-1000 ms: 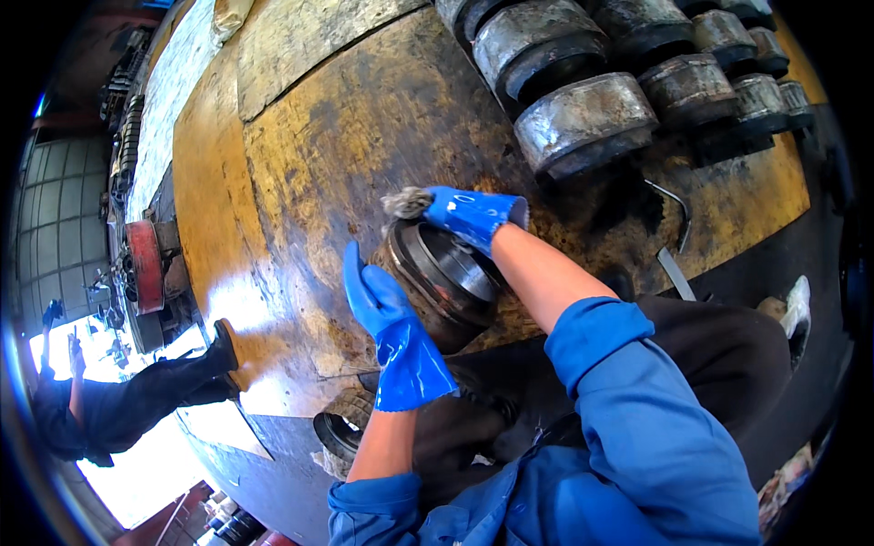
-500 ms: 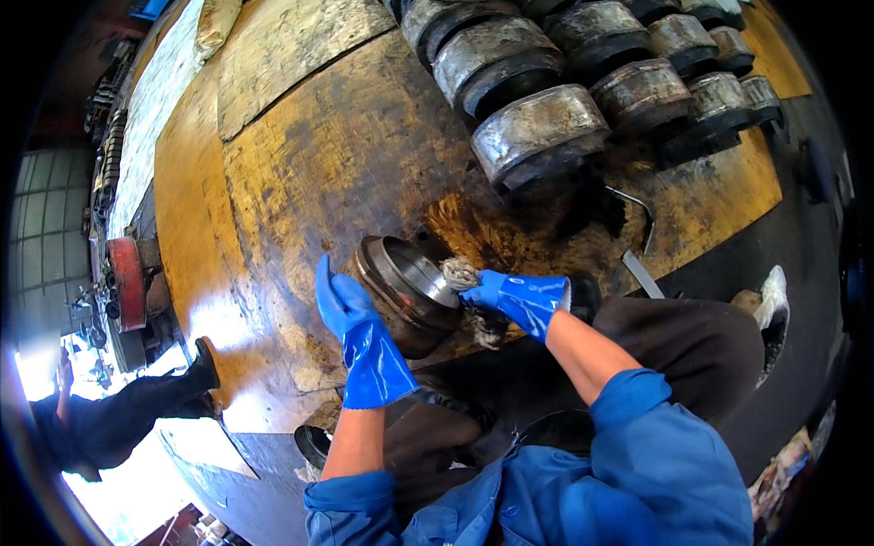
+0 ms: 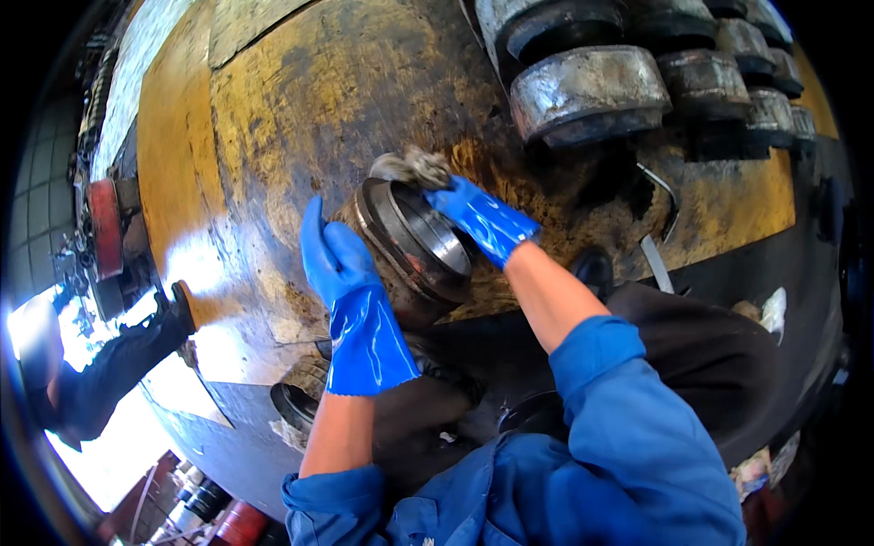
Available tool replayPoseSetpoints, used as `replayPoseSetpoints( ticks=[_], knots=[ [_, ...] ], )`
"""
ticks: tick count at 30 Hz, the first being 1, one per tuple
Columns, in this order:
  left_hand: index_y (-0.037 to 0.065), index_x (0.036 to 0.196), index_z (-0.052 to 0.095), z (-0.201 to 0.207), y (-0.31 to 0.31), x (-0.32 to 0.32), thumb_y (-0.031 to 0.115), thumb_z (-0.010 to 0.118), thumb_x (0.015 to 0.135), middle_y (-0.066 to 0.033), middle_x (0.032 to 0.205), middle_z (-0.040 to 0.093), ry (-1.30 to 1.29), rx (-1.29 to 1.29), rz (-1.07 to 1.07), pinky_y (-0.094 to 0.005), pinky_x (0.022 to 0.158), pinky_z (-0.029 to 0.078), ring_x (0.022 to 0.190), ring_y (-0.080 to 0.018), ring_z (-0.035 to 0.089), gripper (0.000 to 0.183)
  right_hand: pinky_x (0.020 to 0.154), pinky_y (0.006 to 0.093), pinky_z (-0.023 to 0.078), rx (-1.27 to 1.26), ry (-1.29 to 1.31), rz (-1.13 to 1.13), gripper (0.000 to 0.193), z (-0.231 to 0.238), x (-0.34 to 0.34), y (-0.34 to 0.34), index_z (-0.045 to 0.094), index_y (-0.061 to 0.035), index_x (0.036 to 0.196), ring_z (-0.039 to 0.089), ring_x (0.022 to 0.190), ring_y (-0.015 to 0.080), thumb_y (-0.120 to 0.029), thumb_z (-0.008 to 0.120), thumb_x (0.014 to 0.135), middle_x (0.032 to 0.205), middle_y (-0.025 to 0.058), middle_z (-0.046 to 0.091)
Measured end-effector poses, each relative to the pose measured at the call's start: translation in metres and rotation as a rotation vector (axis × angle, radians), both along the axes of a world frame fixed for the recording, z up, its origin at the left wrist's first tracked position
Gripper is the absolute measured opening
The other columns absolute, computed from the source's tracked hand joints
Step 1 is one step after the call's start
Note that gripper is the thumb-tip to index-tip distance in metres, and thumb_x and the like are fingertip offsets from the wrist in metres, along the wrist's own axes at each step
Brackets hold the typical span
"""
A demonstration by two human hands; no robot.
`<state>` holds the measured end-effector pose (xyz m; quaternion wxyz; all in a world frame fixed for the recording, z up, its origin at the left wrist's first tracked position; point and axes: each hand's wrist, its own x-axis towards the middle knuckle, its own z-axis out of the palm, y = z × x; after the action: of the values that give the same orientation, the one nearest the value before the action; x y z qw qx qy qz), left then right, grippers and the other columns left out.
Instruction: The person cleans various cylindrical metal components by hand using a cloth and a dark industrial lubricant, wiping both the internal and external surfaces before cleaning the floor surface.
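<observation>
A dark, greasy round metal roller (image 3: pixel 387 226) stands tilted on the stained board in front of me, its bright bored opening turned toward the right. My left hand (image 3: pixel 341 264), in a blue rubber glove, is at the roller's left side with its fingers stretched out; whether the palm touches the metal I cannot tell. In my gloved right hand (image 3: pixel 473 214) is a bunched grey rag (image 3: pixel 411 168), closed in the fingers at the roller's upper rim. The fingertips are partly hidden by the rag.
Several similar rollers (image 3: pixel 592 91) stand in rows at the far right. A bent metal rod (image 3: pixel 672 196) and a flat metal bar (image 3: pixel 655 264) lie to the right. My dark-trousered leg (image 3: pixel 701 350) is nearby. At the left edge, another person's leg (image 3: pixel 137 350) shows.
My right hand has moved up and left with the rag, from the roller's right side to its upper rim. My left hand stays beside the roller. The whole view has shifted slightly.
</observation>
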<state>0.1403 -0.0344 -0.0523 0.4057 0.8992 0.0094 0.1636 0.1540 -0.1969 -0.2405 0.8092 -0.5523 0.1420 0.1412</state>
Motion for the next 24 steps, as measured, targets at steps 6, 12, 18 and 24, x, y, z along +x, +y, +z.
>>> replayPoseSetpoints(
  ticks=[6, 12, 18, 24],
  knots=[
    [0.000, 0.133, 0.065, -0.008, 0.008, 0.005, 0.012, 0.053, 0.101, -0.0177, 0.102, 0.071, -0.089, 0.096, 0.039, -0.0380, 0.082, 0.053, 0.084, -0.0243, 0.065, 0.036, 0.102, 0.0348, 0.053, -0.289, 0.149, 0.257, 0.038, 0.003, -0.074, -0.036, 0.072, -0.0082, 0.126, 0.069, 0.111, 0.0182, -0.008, 0.073, 0.089, 0.122, 0.0090, 0.074],
    [0.001, 0.132, 0.065, 0.004, -0.015, -0.003, 0.013, 0.053, 0.101, -0.0226, 0.110, 0.071, 0.074, -0.009, 0.063, -0.0409, 0.087, 0.054, 0.095, -0.0301, 0.069, 0.036, 0.089, 0.0305, 0.054, -0.243, -0.034, -0.084, 0.036, 0.001, -0.037, -0.035, 0.071, -0.0040, 0.121, 0.070, 0.101, 0.0179, 0.009, 0.062, 0.089, 0.115, 0.0088, 0.075],
    [0.005, 0.134, 0.064, 0.001, -0.009, -0.006, 0.013, 0.056, 0.101, -0.0095, 0.081, 0.062, -0.080, 0.109, 0.073, -0.0332, 0.068, 0.050, 0.070, -0.0146, 0.057, 0.035, 0.085, 0.0275, 0.053, -0.419, -0.297, 0.074, 0.038, -0.016, -0.028, -0.016, 0.070, -0.0011, 0.115, 0.063, 0.097, 0.0106, 0.014, 0.061, 0.082, 0.106, 0.0031, 0.074],
    [0.001, 0.127, 0.065, 0.015, -0.019, -0.005, 0.014, 0.056, 0.100, -0.0245, 0.124, 0.069, -0.007, 0.033, 0.104, -0.0456, 0.097, 0.053, 0.110, -0.0413, 0.067, 0.030, 0.086, 0.0310, 0.054, -0.293, 0.015, -0.077, 0.026, -0.020, -0.108, -0.007, 0.072, -0.0022, 0.120, 0.065, 0.096, 0.0128, 0.000, 0.066, 0.095, 0.109, 0.0017, 0.074]
  ],
)
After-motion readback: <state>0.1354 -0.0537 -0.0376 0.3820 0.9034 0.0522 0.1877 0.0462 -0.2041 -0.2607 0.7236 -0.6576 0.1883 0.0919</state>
